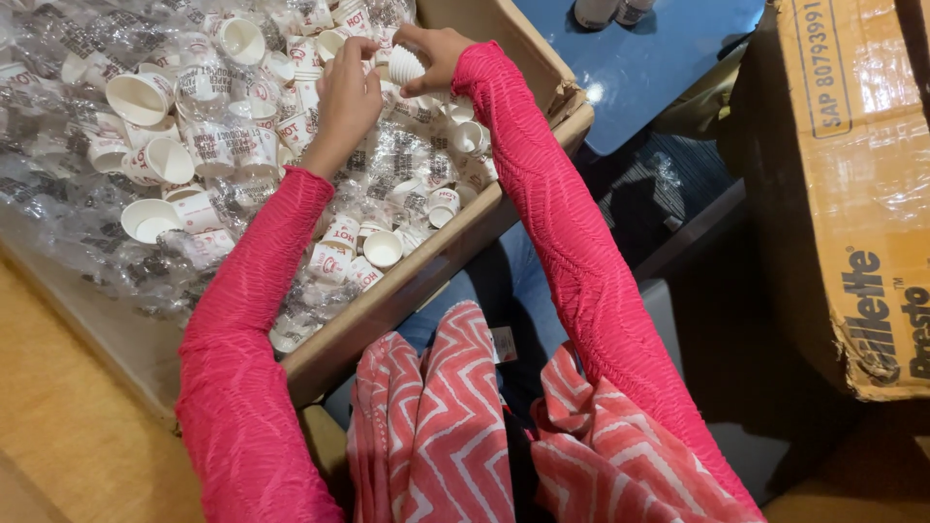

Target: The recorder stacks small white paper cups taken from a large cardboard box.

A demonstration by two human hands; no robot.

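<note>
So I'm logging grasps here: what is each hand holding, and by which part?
The right hand grips a small white ribbed paper cup around its side. The left hand rests among the cups; whether it holds one cannot be told.

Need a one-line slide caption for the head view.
Right hand grips a white paper cup, left hand beside it, over a cardboard box of cups.

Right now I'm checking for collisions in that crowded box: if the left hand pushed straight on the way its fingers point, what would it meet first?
The left hand points up toward the box's far side. It would probably first meet the small white paper cups just beyond its fingertips, though depth is unclear.
</note>
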